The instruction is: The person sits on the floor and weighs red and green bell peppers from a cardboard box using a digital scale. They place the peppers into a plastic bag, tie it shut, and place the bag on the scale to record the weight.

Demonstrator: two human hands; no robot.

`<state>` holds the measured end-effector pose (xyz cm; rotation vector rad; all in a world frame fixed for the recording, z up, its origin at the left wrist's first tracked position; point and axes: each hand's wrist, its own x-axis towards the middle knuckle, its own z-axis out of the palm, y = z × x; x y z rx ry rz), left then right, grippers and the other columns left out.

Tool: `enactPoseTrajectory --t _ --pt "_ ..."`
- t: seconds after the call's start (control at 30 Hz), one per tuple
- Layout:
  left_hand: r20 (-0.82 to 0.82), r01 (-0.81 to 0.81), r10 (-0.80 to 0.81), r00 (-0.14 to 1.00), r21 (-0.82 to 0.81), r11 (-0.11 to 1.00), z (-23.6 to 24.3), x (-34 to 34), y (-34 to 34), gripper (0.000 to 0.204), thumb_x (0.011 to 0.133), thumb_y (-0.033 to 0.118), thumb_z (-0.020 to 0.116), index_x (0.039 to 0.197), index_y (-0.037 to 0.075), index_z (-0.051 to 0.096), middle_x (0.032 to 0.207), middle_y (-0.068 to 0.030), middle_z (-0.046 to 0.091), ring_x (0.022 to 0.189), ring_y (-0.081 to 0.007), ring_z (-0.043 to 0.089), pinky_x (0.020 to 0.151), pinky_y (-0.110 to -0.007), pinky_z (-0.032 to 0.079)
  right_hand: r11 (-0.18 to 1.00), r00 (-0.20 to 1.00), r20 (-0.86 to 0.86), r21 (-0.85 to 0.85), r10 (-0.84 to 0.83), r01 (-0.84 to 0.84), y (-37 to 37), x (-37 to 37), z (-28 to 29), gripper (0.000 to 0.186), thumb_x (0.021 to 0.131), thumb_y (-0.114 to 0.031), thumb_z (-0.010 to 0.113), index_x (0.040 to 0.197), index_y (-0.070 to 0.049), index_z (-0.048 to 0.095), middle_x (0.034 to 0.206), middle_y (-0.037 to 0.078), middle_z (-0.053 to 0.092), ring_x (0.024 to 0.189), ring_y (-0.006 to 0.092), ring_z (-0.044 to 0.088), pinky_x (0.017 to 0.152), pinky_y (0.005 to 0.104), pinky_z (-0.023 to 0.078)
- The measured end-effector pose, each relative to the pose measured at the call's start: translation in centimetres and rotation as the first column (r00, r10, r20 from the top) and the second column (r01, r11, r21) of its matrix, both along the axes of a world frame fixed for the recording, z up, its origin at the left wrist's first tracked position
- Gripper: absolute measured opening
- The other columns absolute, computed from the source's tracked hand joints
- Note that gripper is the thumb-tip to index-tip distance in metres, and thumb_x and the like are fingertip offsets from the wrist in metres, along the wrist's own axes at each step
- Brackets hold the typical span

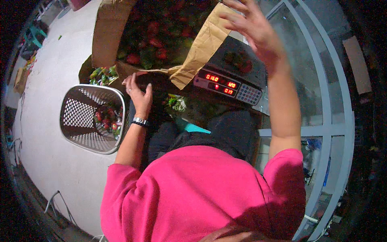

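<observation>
A large cardboard box at the top holds many red and green pieces, like fruit or flower heads; their kind is too dim to tell. My right hand is raised at the end of the box's tan flap, fingers spread; whether they touch it I cannot tell. Beside the box's near left corner hovers my left hand, a watch on its wrist, thumb and fingers apart and holding nothing I can see. A digital scale with red lit digits and a keypad carries several red and green pieces.
On the pale floor at left stands a perforated plastic basket with a few red and green pieces at its bottom. Green scraps lie near the box corner. A grey metal frame with glass panes bounds the right side.
</observation>
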<state>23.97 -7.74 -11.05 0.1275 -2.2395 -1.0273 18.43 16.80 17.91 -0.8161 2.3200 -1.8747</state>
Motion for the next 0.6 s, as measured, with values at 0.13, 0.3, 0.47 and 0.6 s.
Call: enactPoseTrajectory --t 0.13,0.3,0.47,0.6 --pt "-0.12 -0.013 -0.005 0.993 -0.148 0.989 3.9 -1.2 0.5 0.068 0.069 0.02 0.061 0.127 0.007 0.027 0.133 -0.0156 0.019 0.123 -0.0347 0.013 0.101 -0.043 0.012 0.94 0.954 -0.026 0.164 -0.299 0.299 9.3 3.0 -2.8 0.047 0.078 -0.02 0.054 0.12 -0.005 0.038 0.115 0.012 0.042 0.1 0.02 0.049 0.08 0.0281 0.041" --pt "-0.163 -0.055 0.012 0.987 -0.265 0.963 3.1 -4.9 0.4 0.054 0.074 0.024 0.058 0.119 0.002 0.038 0.127 -0.0177 0.033 0.122 -0.0336 0.022 0.099 -0.043 0.017 0.803 0.792 0.166 0.233 -0.588 0.548 17.0 5.7 -10.6 0.028 0.08 -0.012 0.05 0.107 -0.003 0.048 0.089 0.004 0.053 0.074 0.0103 0.048 0.065 0.023 0.039" --pt "0.069 -0.058 0.095 0.993 -0.414 0.908 2.8 -5.7 0.4 0.039 0.078 0.033 0.049 0.1 0.001 0.051 0.108 -0.0187 0.048 0.106 -0.0348 0.039 0.091 -0.046 0.026 0.552 0.805 -0.208 0.632 -0.555 0.544 18.4 11.5 -19.8 0.03 0.071 -0.015 0.059 0.099 -0.005 0.053 0.097 0.013 0.051 0.094 0.0252 0.048 0.082 0.0334 0.038" --pt "0.045 -0.036 0.063 0.997 -0.455 0.89 3.1 -4.5 -1.9 0.038 0.076 0.032 0.052 0.101 0.003 0.052 0.107 -0.0152 0.049 0.107 -0.0334 0.039 0.091 -0.045 0.026 0.4 0.836 -0.245 0.789 -0.491 0.467 17.1 15.3 -25.8 0.034 0.068 -0.021 0.062 0.098 -0.009 0.053 0.106 0.015 0.045 0.102 0.0329 0.039 0.087 0.0414 0.032"
